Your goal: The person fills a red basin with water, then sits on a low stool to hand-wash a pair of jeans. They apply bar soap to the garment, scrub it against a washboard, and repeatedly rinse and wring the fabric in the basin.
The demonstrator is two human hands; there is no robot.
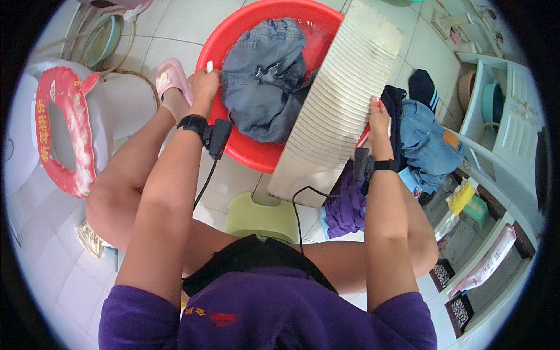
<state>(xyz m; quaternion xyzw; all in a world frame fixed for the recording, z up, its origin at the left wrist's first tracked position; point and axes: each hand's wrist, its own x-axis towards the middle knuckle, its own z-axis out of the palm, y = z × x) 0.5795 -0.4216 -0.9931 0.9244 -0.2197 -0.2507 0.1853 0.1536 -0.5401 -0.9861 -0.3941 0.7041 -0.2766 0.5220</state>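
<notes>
A red plastic basin [245, 153] stands on the tiled floor in front of me, with wet blue-grey denim [262, 83] bunched in water inside it. My left hand [204, 85] is closed at the basin's left rim, and a small white end of something sticks up from it. A pale ribbed washboard [337, 100] slants across the basin's right side. At the board's right edge is my right hand [379, 120], its fingers around something partly red that is mostly hidden. Which part of it is gripped cannot be told.
To the right lie blue jeans [426, 135], a dark striped cloth [422, 87] and purple cloth [345, 210]. A yellow-green plastic stool [258, 218] is between my legs. A white shelf rack [485, 144] stands at right, a toilet with a red seat cover [87, 153] at left.
</notes>
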